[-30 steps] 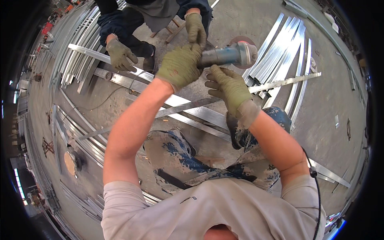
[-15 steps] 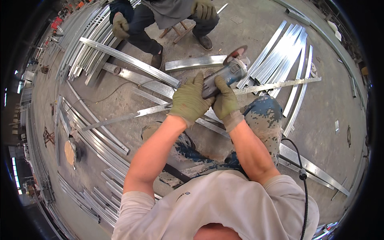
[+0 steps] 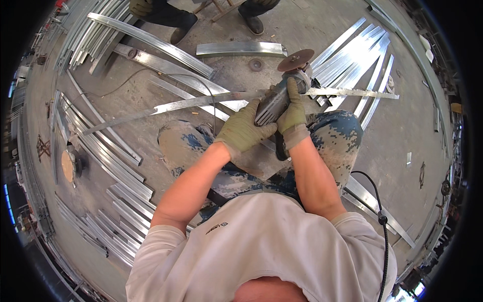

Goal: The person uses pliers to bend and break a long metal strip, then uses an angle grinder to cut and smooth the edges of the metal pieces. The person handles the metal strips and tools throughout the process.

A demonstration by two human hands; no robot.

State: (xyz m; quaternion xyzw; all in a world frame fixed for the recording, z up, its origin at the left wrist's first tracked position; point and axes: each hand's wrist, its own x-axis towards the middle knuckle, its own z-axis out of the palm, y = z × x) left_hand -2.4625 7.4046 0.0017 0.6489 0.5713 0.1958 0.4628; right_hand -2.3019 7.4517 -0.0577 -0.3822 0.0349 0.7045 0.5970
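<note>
Metal strip (image 3: 201, 103) uncut as far as visible; left hand (image 3: 243, 132) and right hand (image 3: 292, 115) both clamped on angle grinder (image 3: 276, 100), disc (image 3: 295, 60) clear of strip

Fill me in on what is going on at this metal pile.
A person crouches on the concrete floor with an angle grinder in both gloved hands: the left hand wraps its rear body, the right hand grips nearer the head. Its disc sits just above a long thin metal strip lying across in front of the knees. Curved metal strips lie stacked all around. A co-worker's shoes show at the top edge.
</note>
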